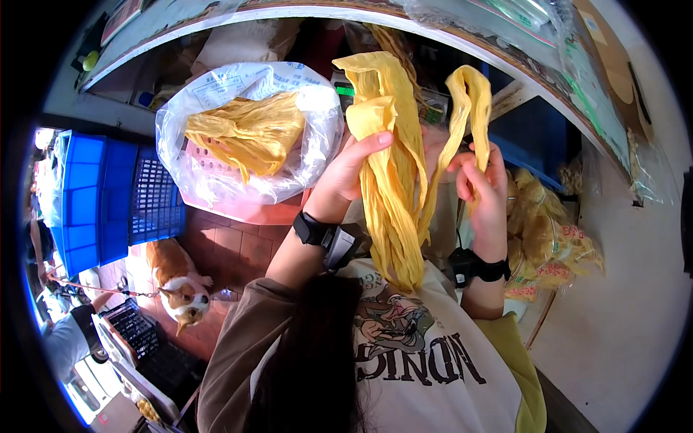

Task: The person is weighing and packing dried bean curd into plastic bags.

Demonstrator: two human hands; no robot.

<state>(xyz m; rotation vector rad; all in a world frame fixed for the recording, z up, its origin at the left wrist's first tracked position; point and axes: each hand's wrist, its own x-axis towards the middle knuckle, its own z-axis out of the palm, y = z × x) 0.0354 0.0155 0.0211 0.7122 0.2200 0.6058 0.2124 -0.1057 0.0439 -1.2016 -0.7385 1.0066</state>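
My left hand (354, 168) grips a bundle of long, wrinkled yellow strips (387, 200), which look like dried tofu skin. The bundle is folded over at the top, and its lower ends hang in front of my shirt. To the right, my right hand (484, 184) pinches a looped single strip (471, 92) whose other part runs down beside the bundle. At the left, more yellow strips (246, 132) lie in a clear plastic bag (319, 135) bearing print. That bag lines a pink perforated basket (243, 211).
A shelf edge (303, 12) curves above my hands, with a lit scale display (345, 91) under it. Blue plastic crates (84, 200) stand left. A leashed dog (181, 295) is on the tiled floor. Bagged yellow goods (547, 238) sit right. Another person's arm shows far left.
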